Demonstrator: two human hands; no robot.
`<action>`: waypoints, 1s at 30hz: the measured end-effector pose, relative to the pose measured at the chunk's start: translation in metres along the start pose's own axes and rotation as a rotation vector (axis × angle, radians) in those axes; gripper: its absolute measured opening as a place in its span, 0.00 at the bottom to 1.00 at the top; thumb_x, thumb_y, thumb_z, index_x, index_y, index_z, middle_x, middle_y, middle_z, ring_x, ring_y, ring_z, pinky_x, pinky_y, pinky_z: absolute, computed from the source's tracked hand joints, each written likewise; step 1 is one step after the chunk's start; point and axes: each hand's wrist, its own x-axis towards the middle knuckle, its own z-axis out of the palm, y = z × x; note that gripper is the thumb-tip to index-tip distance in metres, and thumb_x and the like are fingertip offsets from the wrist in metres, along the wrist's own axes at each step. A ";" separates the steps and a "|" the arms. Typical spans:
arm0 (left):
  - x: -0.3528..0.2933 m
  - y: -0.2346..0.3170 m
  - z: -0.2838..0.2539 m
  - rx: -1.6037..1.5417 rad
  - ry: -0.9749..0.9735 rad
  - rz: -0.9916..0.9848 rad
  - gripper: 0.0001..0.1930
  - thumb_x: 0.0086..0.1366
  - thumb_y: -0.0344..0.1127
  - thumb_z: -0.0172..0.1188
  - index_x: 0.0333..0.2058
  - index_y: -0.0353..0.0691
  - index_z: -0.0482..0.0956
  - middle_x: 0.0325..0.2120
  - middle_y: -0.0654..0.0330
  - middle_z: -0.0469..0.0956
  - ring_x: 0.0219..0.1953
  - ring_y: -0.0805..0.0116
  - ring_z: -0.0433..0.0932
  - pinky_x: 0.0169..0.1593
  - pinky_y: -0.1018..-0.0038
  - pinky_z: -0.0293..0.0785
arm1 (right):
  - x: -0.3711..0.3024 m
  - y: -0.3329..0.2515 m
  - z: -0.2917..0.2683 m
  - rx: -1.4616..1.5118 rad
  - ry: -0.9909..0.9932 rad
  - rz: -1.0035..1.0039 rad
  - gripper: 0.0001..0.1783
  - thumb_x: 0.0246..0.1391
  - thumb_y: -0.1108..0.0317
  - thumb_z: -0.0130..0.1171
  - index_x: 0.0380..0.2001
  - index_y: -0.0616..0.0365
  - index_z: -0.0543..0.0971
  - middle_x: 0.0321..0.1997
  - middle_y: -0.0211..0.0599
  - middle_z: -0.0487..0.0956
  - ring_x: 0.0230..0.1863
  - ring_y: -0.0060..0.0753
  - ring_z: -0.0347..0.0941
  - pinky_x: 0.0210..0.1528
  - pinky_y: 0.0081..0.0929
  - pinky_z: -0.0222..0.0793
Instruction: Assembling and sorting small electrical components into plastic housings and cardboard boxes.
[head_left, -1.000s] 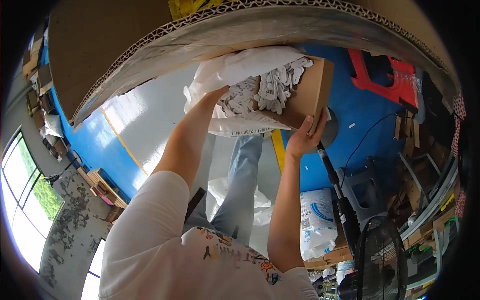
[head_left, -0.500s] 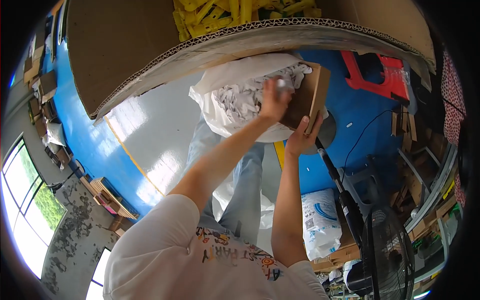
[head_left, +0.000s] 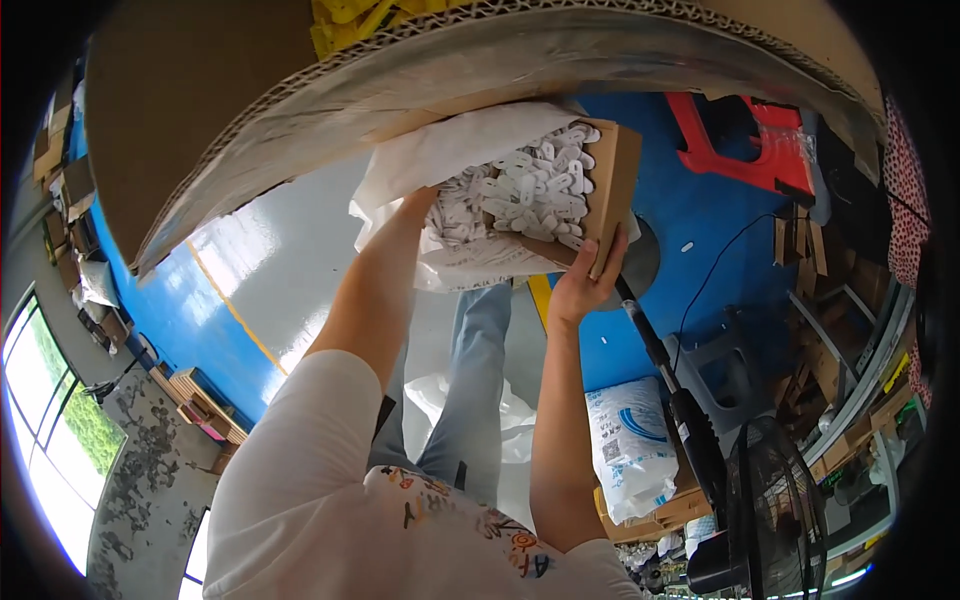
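Observation:
A small open cardboard box (head_left: 615, 180) is tilted over a white plastic bag (head_left: 455, 145). White plastic pieces (head_left: 535, 185), small and elongated with rounded ends, fill much of the box, and more of the same kind lie in the bag. Closed around the near right corner of the box is my right hand (head_left: 585, 285), its thumb on the near side. My left hand (head_left: 424, 202) reaches into the bag at the left of the pile; its fingers are hidden among the pieces and the bag.
A large cardboard carton (head_left: 480, 75) with yellow plastic parts (head_left: 345, 22) rises just ahead. To the right are a red plastic stool (head_left: 755, 150), a grey stool (head_left: 725, 365) and a black fan (head_left: 775, 490). A filled white sack (head_left: 630, 445) lies near my right arm.
My left hand has moved from over the box down and left into the bag. White pieces now fill much of the box, whose bottom was bare before. The right hand keeps its hold.

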 end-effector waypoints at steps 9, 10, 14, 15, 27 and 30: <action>-0.015 0.023 0.012 -1.044 -0.723 -0.655 0.19 0.61 0.48 0.49 0.45 0.43 0.72 0.45 0.55 0.73 0.45 0.57 0.74 0.46 0.62 0.70 | 0.012 -0.003 -0.012 0.047 -0.004 0.126 0.30 0.58 0.56 0.51 0.58 0.63 0.61 0.56 0.47 0.67 0.52 0.35 0.66 0.50 0.27 0.65; -0.018 0.016 0.016 -1.054 -0.600 -0.516 0.20 0.61 0.49 0.50 0.45 0.42 0.72 0.42 0.57 0.74 0.44 0.61 0.74 0.47 0.65 0.70 | 0.012 -0.008 -0.011 0.056 -0.006 0.122 0.30 0.58 0.56 0.51 0.58 0.63 0.61 0.56 0.47 0.67 0.52 0.35 0.66 0.50 0.27 0.65; -0.088 0.097 0.028 -0.693 -0.345 -0.109 0.20 0.57 0.45 0.57 0.46 0.41 0.71 0.35 0.60 0.75 0.39 0.67 0.74 0.42 0.72 0.71 | 0.011 0.000 -0.026 0.064 0.033 0.141 0.30 0.58 0.56 0.50 0.58 0.63 0.61 0.55 0.45 0.68 0.51 0.34 0.67 0.49 0.27 0.66; -0.099 0.111 0.031 -0.565 -0.354 0.010 0.21 0.55 0.43 0.59 0.46 0.40 0.71 0.36 0.58 0.74 0.40 0.64 0.74 0.44 0.71 0.70 | 0.009 0.000 -0.021 0.004 0.012 0.131 0.30 0.59 0.56 0.50 0.58 0.63 0.61 0.54 0.44 0.69 0.50 0.33 0.68 0.49 0.27 0.66; -0.162 0.153 -0.085 -0.179 -0.575 0.683 0.18 0.52 0.20 0.52 0.44 0.38 0.74 0.45 0.55 0.74 0.50 0.60 0.70 0.54 0.68 0.64 | 0.028 0.036 -0.054 0.594 -0.036 0.655 0.31 0.58 0.52 0.49 0.59 0.60 0.61 0.57 0.40 0.66 0.56 0.34 0.64 0.55 0.31 0.63; -0.141 0.145 -0.120 -0.313 -0.397 0.357 0.14 0.55 0.18 0.47 0.39 0.36 0.74 0.38 0.57 0.74 0.41 0.69 0.73 0.48 0.72 0.68 | 0.032 0.040 -0.082 0.708 -0.190 0.717 0.34 0.59 0.43 0.43 0.59 0.58 0.59 0.59 0.36 0.65 0.60 0.31 0.61 0.60 0.29 0.57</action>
